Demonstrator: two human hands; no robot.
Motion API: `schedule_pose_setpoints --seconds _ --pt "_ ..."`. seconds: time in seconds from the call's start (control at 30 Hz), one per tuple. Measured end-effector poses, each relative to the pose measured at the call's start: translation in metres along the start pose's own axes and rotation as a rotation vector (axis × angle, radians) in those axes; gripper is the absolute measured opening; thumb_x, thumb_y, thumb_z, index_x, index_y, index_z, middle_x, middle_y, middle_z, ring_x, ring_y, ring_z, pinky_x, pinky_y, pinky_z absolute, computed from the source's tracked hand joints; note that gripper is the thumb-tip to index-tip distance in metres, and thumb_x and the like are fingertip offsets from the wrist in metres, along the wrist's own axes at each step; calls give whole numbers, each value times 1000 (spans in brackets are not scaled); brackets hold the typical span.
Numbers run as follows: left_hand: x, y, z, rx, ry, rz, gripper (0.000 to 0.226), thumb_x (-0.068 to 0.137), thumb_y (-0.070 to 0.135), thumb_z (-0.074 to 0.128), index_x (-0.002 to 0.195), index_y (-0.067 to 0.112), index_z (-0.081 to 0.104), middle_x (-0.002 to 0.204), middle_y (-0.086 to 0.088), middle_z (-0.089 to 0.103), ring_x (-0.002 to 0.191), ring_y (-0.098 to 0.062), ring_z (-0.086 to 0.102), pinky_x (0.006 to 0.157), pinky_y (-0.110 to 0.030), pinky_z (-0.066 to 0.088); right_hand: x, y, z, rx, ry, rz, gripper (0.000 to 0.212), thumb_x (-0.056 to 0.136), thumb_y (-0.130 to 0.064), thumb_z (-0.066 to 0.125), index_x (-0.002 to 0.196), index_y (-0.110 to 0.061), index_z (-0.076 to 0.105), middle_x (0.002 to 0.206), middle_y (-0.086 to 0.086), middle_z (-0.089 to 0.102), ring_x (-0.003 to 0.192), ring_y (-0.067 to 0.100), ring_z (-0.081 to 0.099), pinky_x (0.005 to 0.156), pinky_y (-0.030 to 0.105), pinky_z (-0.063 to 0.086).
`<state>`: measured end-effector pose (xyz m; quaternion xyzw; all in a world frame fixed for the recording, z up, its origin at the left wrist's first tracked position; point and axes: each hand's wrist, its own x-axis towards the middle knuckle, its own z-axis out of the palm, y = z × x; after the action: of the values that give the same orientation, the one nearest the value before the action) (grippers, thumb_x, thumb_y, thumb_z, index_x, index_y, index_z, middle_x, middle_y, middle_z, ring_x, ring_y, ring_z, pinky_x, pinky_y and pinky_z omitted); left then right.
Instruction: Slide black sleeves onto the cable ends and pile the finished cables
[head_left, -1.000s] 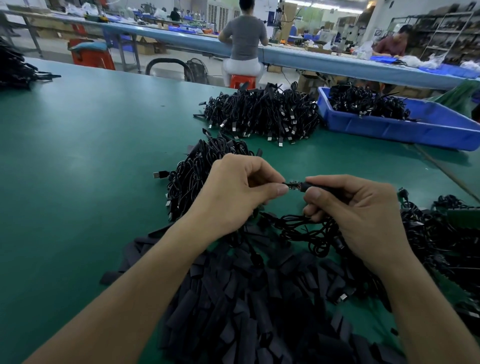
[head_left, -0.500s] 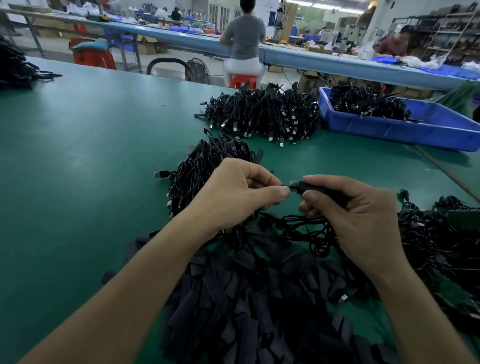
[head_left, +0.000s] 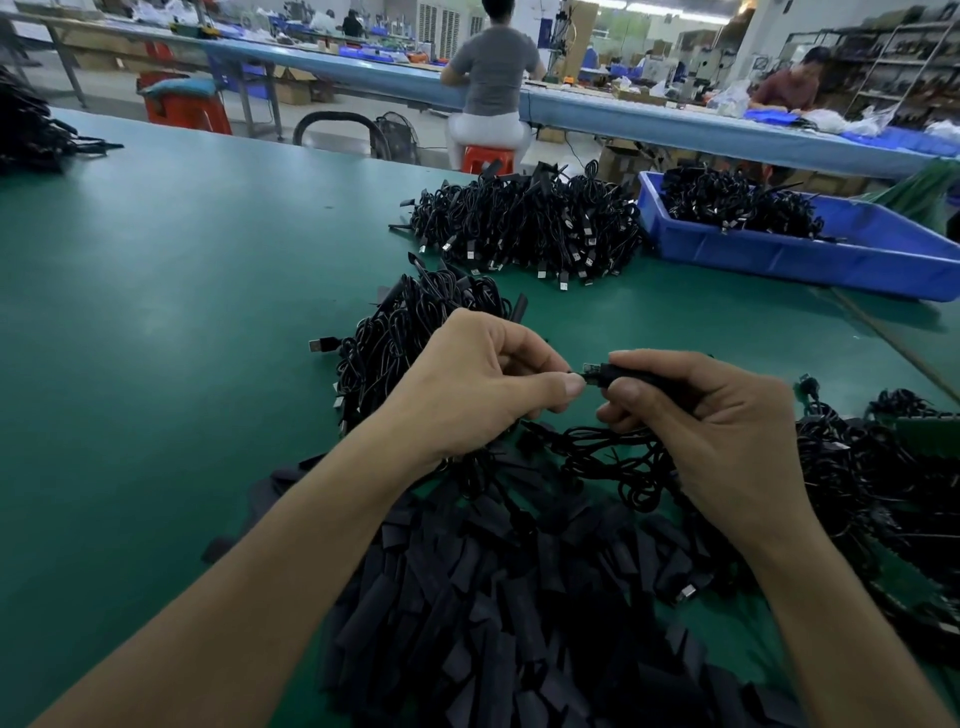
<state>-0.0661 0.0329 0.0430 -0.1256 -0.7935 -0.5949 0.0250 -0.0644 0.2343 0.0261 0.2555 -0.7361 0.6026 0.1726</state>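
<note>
Black sleeve (head_left: 641, 375): I see it as a dark tube over the cable just behind the plug, under my right fingers. I judge it is nearly seated; how far it sits I cannot tell.
Cable end (head_left: 592, 372): held up between both hands above the heaps, metal tip pointing left.
Left hand (head_left: 467, 387): fingers curled, thumb and forefinger pinching at the plug's tip.
Right hand (head_left: 727, 431): wrapped round the sleeved stretch of cable, the rest of the cable looping down below it.
Near pile (head_left: 410, 332): coiled cables just beyond my left hand. I take these for finished ones, so this cable should go there.
Loose sleeves (head_left: 493, 597): a thick heap under my forearms, so plenty are left.
Tangled cables (head_left: 857, 467): a mass at my right, apparently waiting for sleeves. By my reckoning the job is far from over.
Far pile (head_left: 530, 223): well apart, beside the blue tray (head_left: 831, 260).
Green table (head_left: 156, 312): broad bare surface to my left, open room for a sweep that way. To my right, cables crowd close. The far edge lies well beyond both piles.
</note>
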Motion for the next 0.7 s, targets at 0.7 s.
schedule_pose_setpoints --seconds 0.7 --pt "0 0 3 31 -4 21 11 86 24 77 79 17 75 69 6 75 59 -4 62 62 -19 53 -1 -3 3 41 7 0 17 84 -17 71 100 -23 74 81 -1 76 71 17 74 68 21 58"
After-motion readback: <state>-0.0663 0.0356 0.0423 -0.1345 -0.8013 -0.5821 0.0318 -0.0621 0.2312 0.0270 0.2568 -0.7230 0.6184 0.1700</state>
